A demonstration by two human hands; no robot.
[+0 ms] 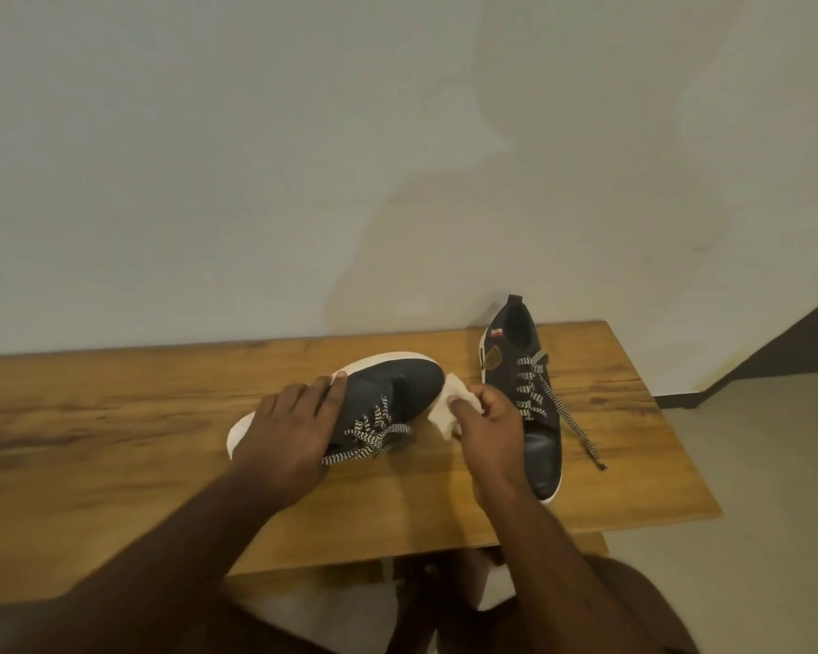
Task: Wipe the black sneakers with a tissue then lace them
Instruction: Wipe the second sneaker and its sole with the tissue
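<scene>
Two hands clean a black shoe on a wooden table.

The left hand [290,429] lies over the near sneaker [388,394], fingers curled on its white sole, tipping it on its side. The right hand [489,429] pinches a white tissue [449,403] against that shoe's end. Farther back, the second sneaker [527,394] stands flat on the table [114,417]. Its small side labels are too blurry to read. Its striped lace [572,422] trails loose.
</scene>
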